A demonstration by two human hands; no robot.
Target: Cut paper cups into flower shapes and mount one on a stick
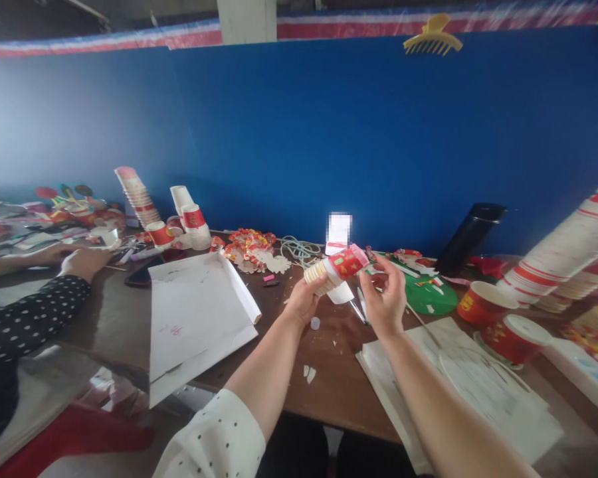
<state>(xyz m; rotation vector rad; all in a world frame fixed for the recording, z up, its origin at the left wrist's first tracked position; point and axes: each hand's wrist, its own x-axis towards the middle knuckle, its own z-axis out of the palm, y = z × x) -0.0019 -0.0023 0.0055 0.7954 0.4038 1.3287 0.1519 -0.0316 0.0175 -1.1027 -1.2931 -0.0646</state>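
Note:
My left hand is wrapped around a short stack of paper cups, tilted up to the right above the table. Their rims are pale, and the outermost cup is red with gold marks and a pink end. Close to that end is my right hand, its fingers bent but apart, with nothing I can make out between them. Whether its fingertips touch the cup is unclear. Below the hands lie a pen, a small white cap and white paper scraps.
White paper sheets lie left, more papers right. Tall cup stacks, a black bottle and a green disc stand or lie on the right. Red-and-white cutouts are heaped behind. A co-worker's hands work at far left.

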